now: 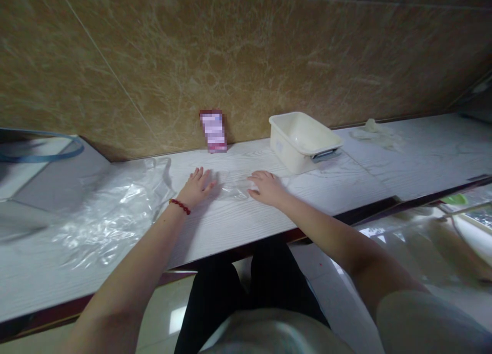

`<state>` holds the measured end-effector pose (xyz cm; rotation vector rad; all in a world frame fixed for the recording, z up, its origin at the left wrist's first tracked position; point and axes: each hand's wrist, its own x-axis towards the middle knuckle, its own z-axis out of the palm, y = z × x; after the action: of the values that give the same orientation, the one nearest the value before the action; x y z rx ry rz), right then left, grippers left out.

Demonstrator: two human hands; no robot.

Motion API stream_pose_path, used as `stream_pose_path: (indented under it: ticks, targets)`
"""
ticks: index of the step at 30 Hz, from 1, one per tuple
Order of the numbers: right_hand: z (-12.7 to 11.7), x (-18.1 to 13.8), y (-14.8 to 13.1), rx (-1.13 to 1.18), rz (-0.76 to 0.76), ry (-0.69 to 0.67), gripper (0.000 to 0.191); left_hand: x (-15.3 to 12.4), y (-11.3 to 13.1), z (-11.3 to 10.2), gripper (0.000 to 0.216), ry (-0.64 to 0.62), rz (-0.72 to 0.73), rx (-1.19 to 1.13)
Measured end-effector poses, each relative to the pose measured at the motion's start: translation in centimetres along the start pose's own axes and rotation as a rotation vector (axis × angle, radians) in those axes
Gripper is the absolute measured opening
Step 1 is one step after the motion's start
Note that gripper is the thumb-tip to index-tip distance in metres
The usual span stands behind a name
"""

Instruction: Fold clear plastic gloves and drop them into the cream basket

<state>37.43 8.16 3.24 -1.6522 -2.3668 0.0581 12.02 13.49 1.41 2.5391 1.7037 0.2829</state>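
One clear bag (pixel 231 186) lying flat on the counter (pixel 215 236), between left hand (pixel 197 187) and right hand (pixel 266 187). Film is see-through, so its exact outline is hard to read; glints show best toward the right hand.

Left hand: open, palm down, fingers spread and pointing at the wall (pixel 230 51), thumb out toward the bag. Sits at the bag's left end. Red bead bracelet (pixel 180 206) on that wrist.

Right hand: open, palm down, fingers slightly bent and pointing left, thumb apart from the fingers. Fingertips at the bag's right end; can't tell how firmly they press on it.

Around them: big heap of crumpled clear film (pixel 115 215) left of the left hand, spread over the counter and up near a grey-white box (pixel 73 172). Blue band (pixel 79 151) over that box, partly out of view.

Pink-and-white panel (pixel 213 132) leans on the wall behind the bag, upright, slightly tilted; its face is pixelated, can't read it.

Cream bin (pixel 290 157) behind and right of the right hand, mouth up, grey clip on its right end. Farther right, a crumpled pale wad (pixel 374 133) near the wall.
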Motion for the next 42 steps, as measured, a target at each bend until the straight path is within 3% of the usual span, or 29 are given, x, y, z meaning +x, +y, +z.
stream_pose_path:
  ticks: [2, 5, 10, 17, 20, 22, 26, 29, 32, 34, 37, 42]
  targets:
    - [-0.9, -0.7, -0.4, -0.024, -0.173, -0.014, 0.036, -0.7, 0.6, -0.5, 0.056, -0.046, 0.079, -0.004]
    - [-1.2, -1.0, -1.4, -0.081, -0.304, -0.057, 0.028, -1.9, 2.2, -1.0, 0.058, -0.113, 0.172, -0.042]
    - [0.1, -0.4, -2.4, -0.157, -0.354, -0.058, 0.023, -2.9, 4.8, -0.5, 0.061, -0.180, 0.263, -0.112]
    - [0.3, 0.3, -2.2, -0.080, -0.369, -0.050, 0.023, -2.3, 6.5, 0.9, 0.058, -0.093, 0.237, -0.138]
    - [-0.7, 1.2, -1.8, 0.090, -0.332, 0.024, 0.022, -1.4, 6.8, 0.8, 0.047, -0.081, 0.199, -0.295]
    - [-1.6, 2.3, -1.2, 0.300, -0.267, 0.099, 0.022, -0.7, 6.9, -0.4, 0.039, -0.081, 0.088, -0.502]
    - [-3.1, 4.8, 0.9, 0.944, 0.115, 0.203, 0.034, -0.2, 6.6, -4.8, 0.032, -0.105, -0.200, -1.247]
    - [-3.6, 6.3, 1.7, 1.441, 0.386, -0.078, 0.053, -0.2, 5.9, -7.7, 0.030, -0.264, -0.302, -1.792]
    - [-3.2, 7.0, 1.2, 1.694, 0.402, -0.496, 0.060, -0.1, 4.7, -7.8, 0.027, -0.280, -0.437, -1.999]
    - [-2.4, 7.4, 0.5, 1.715, 0.362, -0.668, 0.051, 0.0, 3.8, -6.6, 0.026, -0.297, -0.524, -2.032]
    - [-0.8, 7.8, -0.2, 1.645, 0.355, -0.764, 0.035, 0.2, 2.7, -4.3, 0.026, -0.363, -0.599, -2.063]
    - [0.6, 7.8, -0.1, 1.560, 0.378, -0.866, 0.046, 0.2, 1.9, -2.3, 0.026, -0.478, -0.675, -2.030]
